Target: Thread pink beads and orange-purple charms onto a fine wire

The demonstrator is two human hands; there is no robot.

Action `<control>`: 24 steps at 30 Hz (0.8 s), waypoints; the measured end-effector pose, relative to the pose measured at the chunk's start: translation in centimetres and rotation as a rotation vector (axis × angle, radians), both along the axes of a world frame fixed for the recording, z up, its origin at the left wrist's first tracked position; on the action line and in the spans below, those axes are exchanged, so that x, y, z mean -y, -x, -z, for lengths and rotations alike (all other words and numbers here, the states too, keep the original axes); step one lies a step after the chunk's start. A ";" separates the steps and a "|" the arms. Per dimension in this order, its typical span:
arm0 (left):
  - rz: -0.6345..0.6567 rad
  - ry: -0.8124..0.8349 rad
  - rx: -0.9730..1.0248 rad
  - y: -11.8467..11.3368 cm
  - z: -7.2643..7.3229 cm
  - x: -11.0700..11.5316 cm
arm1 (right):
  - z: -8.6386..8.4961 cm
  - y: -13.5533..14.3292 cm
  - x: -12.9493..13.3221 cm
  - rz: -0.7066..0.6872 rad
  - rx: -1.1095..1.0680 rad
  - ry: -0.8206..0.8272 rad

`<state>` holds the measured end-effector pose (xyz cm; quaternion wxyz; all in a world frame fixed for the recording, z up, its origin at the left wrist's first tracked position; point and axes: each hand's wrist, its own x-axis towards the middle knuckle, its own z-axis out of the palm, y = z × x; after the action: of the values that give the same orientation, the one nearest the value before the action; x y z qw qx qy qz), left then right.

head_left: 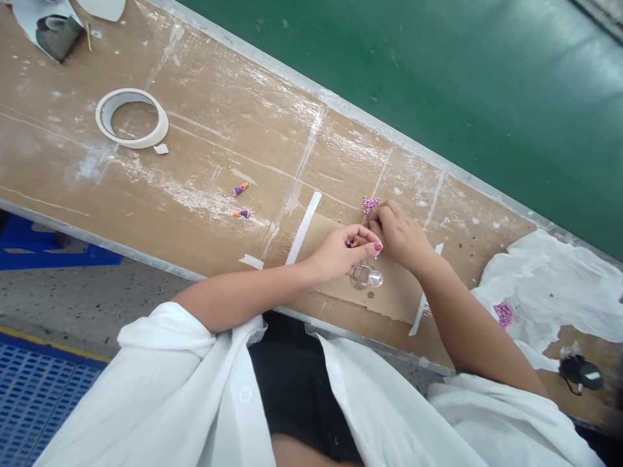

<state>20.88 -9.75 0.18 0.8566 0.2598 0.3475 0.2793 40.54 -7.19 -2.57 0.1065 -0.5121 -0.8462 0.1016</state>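
My left hand (343,251) is closed around a small purple-and-orange figure (351,244), most of which the fingers hide. Close beside it, my right hand (396,232) has its fingers pinched together at the edge of a little heap of pink-purple beads (370,204). Whatever its fingertips hold is hidden. Just below the left fingertips lies a clear, rounded container (363,277) on a cardboard sheet (335,292). Two more small figures, an upper one (241,189) and a lower one (242,214), rest on the table to the left.
A roll of masking tape (163,126) lies on the cardboard-covered table (219,149) at left. White tape strips (305,227) hold the sheet. At right are crumpled white paper (579,279), another pink-purple heap (503,314) and a black object (580,372). Blue crates stand below left.
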 end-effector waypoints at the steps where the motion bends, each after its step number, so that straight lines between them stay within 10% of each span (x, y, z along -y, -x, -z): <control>1: -0.009 -0.004 -0.009 0.0 -0.1 -0.1 | -0.5 0.0 0.1 -0.014 -0.097 0.019; 10: 0.044 -0.078 -0.023 0.3 0.1 -0.4 | -6.0 1.4 3.1 -0.200 -0.372 0.080; 24: 0.099 -0.059 0.257 0.3 -0.2 -0.1 | -6.5 3.1 6.1 0.017 -0.493 -0.302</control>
<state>20.57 -9.63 0.42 0.8989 0.2637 0.2133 0.2775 37.39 -13.26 3.89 0.3851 -0.4573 -0.7959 0.0949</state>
